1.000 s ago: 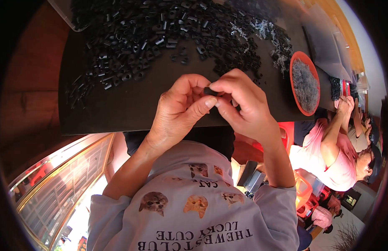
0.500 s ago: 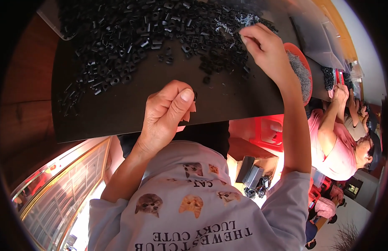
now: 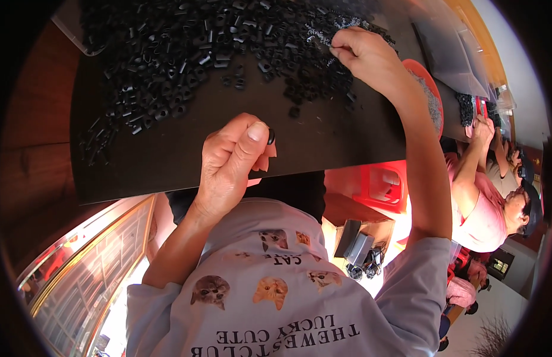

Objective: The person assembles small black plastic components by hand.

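In front of my body, above the near part of the dark table [image 3: 329, 140], my left hand [image 3: 228, 157] is closed with its thumb on top. A small black plastic piece [image 3: 271, 137] sticks out past the thumb tip. Farther off on the right, my right hand [image 3: 371, 59] has thumb and finger pinched together beside some small silvery springs [image 3: 317, 34]. Whatever sits in that pinch is too small to see. A wide heap of loose black plastic pieces [image 3: 193, 59] covers the far side of the table, reaching close to the right fingertips.
An orange-red bowl [image 3: 417, 65] of small grey metal bits stands right of my right forearm. Clear plastic bins [image 3: 460, 59] lie beyond it. A red stool [image 3: 392, 193] and a cardboard box [image 3: 380, 229] are below the table edge. Other people [image 3: 484, 223] sit at the right.
My right hand has shifted slightly left at the springs, its fingers still pinched. The left hand has turned a little, and more of the black plastic piece shows.
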The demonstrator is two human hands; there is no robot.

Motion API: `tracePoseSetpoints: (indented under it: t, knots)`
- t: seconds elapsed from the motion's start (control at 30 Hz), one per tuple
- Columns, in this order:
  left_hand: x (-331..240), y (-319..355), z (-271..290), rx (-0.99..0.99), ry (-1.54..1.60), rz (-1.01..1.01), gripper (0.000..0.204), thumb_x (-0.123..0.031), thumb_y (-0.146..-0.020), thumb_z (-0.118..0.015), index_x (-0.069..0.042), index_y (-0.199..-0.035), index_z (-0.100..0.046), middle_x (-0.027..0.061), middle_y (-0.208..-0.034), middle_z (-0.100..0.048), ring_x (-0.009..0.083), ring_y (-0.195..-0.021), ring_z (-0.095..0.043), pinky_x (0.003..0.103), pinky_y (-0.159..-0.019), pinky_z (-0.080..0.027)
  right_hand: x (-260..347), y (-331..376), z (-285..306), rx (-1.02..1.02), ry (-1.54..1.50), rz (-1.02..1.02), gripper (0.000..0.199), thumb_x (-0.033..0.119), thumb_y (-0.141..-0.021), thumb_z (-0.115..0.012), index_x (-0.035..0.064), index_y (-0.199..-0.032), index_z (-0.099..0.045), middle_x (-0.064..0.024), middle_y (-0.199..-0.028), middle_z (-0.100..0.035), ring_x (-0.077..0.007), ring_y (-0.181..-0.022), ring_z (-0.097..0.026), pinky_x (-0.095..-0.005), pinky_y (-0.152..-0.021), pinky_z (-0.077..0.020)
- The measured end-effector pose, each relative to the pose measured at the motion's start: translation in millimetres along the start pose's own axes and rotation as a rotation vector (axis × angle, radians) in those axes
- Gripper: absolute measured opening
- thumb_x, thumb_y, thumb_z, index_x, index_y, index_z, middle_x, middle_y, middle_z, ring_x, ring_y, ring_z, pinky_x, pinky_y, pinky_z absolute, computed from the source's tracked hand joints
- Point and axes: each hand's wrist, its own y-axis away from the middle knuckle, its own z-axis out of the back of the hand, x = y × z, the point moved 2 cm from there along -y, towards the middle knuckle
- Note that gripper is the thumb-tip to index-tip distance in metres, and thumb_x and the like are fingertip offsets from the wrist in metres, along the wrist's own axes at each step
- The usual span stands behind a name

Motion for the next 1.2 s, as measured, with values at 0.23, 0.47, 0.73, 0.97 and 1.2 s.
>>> tracePoseSetpoints:
  t: [0.23, 0.47, 0.73, 0.97, 1.2]
  knots:
    - [2, -2, -2, 0.0, 0.026, -0.006, 0.036, -0.037, -0.102, -0.049, -0.006, -0.084, -0.057, -0.0009, -0.073, -0.058, 0.0039, -0.06, -0.051, 0.019, -0.049, -0.041, -5, -6, -1, 0.143, 0.034, -0.118, 0.013, 0.001, -0.082, -0.059, 0.0003, -0.095, -0.061, -0.0145, -0.078, -0.063, -0.0271, -0.072, -0.061, -0.0354, -0.068, -0.0474]
    - [0, -3, -1, 0.016, 0.065, -0.031, 0.032, -0.032, -0.103, -0.049, -0.005, -0.088, -0.057, -0.0008, -0.075, -0.059, 0.0044, -0.062, -0.051, 0.02, -0.056, -0.043, -22, -1, 12, 0.046, -0.185, -0.152, 0.015, 0.002, -0.078, -0.054, 0.0038, -0.09, -0.062, -0.0149, -0.076, -0.062, -0.0321, -0.073, -0.061, -0.0398, -0.068, -0.0476]
    - [1, -4, 0, 0.018, 0.08, -0.043, 0.029, -0.029, -0.103, -0.049, -0.005, -0.089, -0.058, -0.0006, -0.077, -0.059, 0.0045, -0.063, -0.051, 0.02, -0.058, -0.044, -26, 0, -2, 0.064, 0.01, -0.064, 0.013, 0.003, -0.076, -0.053, 0.0053, -0.087, -0.06, -0.0131, -0.079, -0.063, -0.0329, -0.076, -0.061, -0.0416, -0.068, -0.0477]
    - [1, -3, 1, 0.03, 0.094, -0.035, 0.032, -0.03, -0.102, -0.05, -0.005, -0.085, -0.059, -0.0006, -0.076, -0.059, 0.0046, -0.063, -0.052, 0.021, -0.059, -0.043, -32, -4, 2, -0.013, 0.161, -0.13, 0.013, 0.001, -0.081, -0.054, 0.0054, -0.092, -0.06, -0.0118, -0.091, -0.061, -0.0325, -0.082, -0.059, -0.0394, -0.071, -0.0468]
    - [-1, -3, 0, -0.01, 0.064, -0.031, 0.037, -0.033, -0.102, -0.049, -0.004, -0.082, -0.059, -0.0005, -0.075, -0.058, 0.0052, -0.062, -0.052, 0.022, -0.059, -0.043, -21, -9, -3, 0.044, 0.344, -0.092, 0.009, 0.003, -0.082, -0.053, 0.0067, -0.089, -0.058, -0.0089, -0.095, -0.062, -0.0331, -0.087, -0.059, -0.0417, -0.071, -0.0478]
